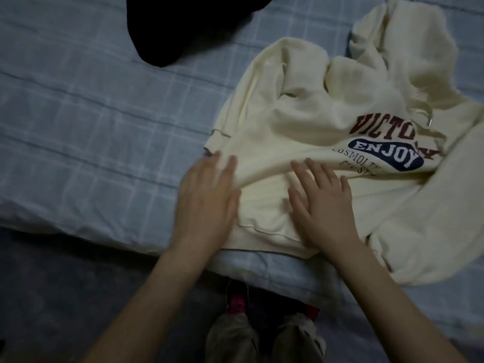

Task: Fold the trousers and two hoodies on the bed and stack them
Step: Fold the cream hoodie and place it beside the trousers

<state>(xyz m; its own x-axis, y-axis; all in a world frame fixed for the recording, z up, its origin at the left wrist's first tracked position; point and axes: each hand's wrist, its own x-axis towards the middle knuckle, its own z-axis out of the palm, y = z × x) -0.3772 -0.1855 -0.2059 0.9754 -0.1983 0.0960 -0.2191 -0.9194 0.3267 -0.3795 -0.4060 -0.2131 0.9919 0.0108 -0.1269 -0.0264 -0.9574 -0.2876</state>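
**A:** Where is the thing to fold?

**B:** The cream hoodie (301, 113) lies front up on the bed (78, 113), rumpled, right under both grips. Its ribbed hem (262, 231) runs just under the heel of the right grip, near the bed's edge.

**A:** And the grips?

**B:** Both are released, with straight fingers. The left grip (207, 197) lies flat at the hoodie's left side, its fingertips on the cloth. The right grip (322, 203) presses flat on the lower front, just beside the left. Neither holds anything.

**A:** How will it handle?

**B:** I judge it to be soft, thick fleece. It is limp with no stiffness, and light enough for one grip. It bunches easily: a ridge of cloth stands just beyond the fingertips, below the print (387, 150). It probably wants flattening first. After that, the hem corners and shoulders seem the best places to pinch. The loose sleeve (432, 218), right of the right grip, would likely need folding in.

**A:** Anything else?

**B:** A dark garment (178, 30) lies well beyond the left grip. I cannot tell whether it is trousers or a hoodie.
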